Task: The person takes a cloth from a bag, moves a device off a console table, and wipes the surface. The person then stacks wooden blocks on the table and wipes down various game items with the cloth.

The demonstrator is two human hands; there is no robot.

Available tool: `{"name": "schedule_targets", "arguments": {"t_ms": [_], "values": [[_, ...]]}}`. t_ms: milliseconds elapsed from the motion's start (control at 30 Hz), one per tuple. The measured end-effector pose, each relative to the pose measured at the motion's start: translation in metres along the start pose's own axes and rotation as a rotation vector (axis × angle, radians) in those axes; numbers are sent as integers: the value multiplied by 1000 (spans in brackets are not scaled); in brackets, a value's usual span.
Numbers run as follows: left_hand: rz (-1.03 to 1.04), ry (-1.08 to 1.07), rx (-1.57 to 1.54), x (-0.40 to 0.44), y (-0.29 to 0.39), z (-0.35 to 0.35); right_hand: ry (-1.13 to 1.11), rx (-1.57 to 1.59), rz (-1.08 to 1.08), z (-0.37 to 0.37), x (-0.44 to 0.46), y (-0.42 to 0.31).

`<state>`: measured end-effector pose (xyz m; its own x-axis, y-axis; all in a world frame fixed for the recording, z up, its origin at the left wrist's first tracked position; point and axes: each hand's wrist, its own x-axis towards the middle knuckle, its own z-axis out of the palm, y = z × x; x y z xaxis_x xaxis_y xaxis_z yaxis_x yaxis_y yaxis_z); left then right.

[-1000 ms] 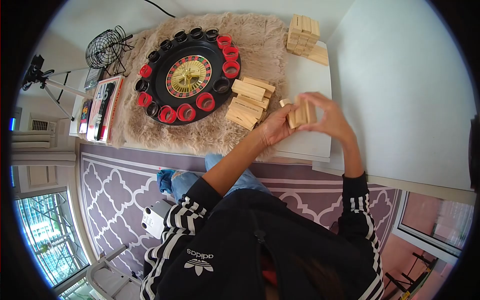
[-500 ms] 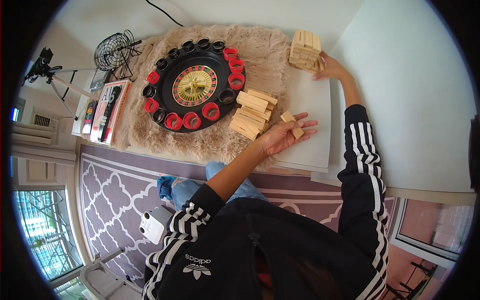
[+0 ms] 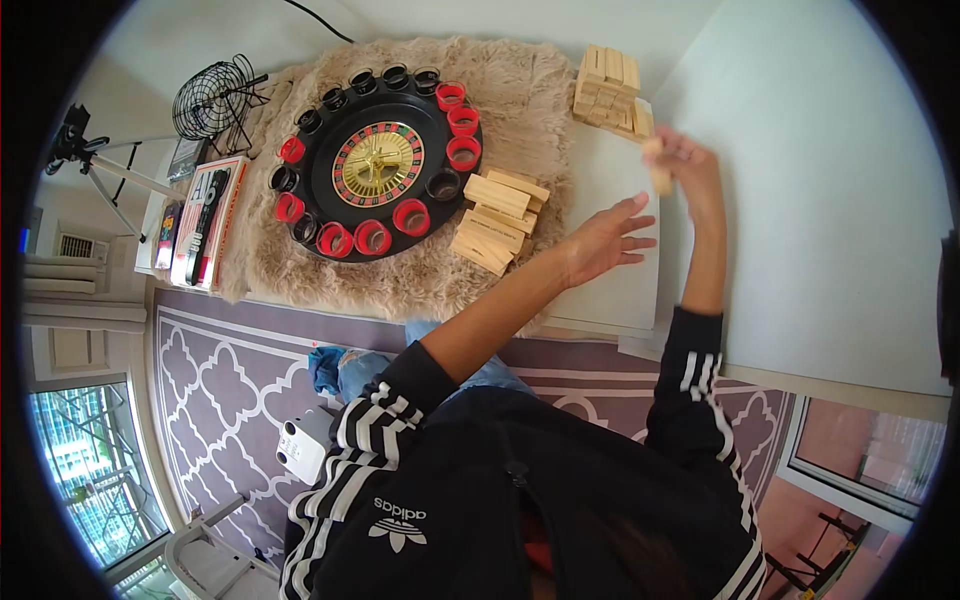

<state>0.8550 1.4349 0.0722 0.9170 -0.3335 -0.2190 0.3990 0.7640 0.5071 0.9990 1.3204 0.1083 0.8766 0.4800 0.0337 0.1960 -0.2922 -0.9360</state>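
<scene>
Right now, the right hand (image 3: 688, 168) is at the right side of the white table (image 3: 606, 162), its fingers closed around a wooden block (image 3: 658, 172); motion blur hides whether a second piece shares that grip. That block is just nearer than the stack of blocks (image 3: 606, 88), which stands at the far right of the table with a top layer of pieces laid side by side. The left hand (image 3: 604, 242) is open and holds nothing, palm showing and fingers spread toward the right, above the near right part of the table; whether it touches the surface, I cannot tell. Just left of it, a loose pile of blocks (image 3: 498, 218) lies at the near right of the shaggy fur cover (image 3: 525, 110), the pieces overlapping at uneven angles. Further left on the fur is a roulette wheel (image 3: 378, 165), ringed by red cups (image 3: 412, 217) and black cups (image 3: 395, 77). Beyond that, a wire cage (image 3: 208, 100) stands at the far left, with a flat red-and-white box (image 3: 231, 212) nearer than it
</scene>
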Motion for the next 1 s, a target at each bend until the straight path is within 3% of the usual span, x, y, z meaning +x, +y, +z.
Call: {"name": "schedule_targets", "arguments": {"t_ms": [33, 67, 200, 233, 300, 400, 500, 600, 700, 767, 1000], "values": [[52, 34, 206, -4, -3, -3, 214, 112, -60, -3, 23, 11], [104, 69, 415, -8, -6, -8, 271, 114, -29, -12, 52, 28], [0, -37, 408, -10, -19, -49, 340, 69, 53, -26, 135, 79], [34, -36, 329, -14, -17, -47, 318, -73, 91, -25, 143, 81], [68, -35, 249, -16, -16, -44, 295, -218, 129, -24, 148, 83], [42, -59, 249, -15, -15, -42, 357, -37, 262, -12, 146, 76], [35, -47, 205, -15, -14, -42, 402, -249, 286, -11, 143, 70], [40, -76, 192, -14, -13, -43, 207, -158, 373, -13, 143, 62], [24, -100, 216, -12, -13, -44, 44, -203, 244, -16, 124, 49], [8, -100, 227, -13, -11, -43, -289, -396, -108, -22, 124, 55], [20, -113, 215, -12, -13, -45, -352, -477, 58, -24, 135, 50]]}}
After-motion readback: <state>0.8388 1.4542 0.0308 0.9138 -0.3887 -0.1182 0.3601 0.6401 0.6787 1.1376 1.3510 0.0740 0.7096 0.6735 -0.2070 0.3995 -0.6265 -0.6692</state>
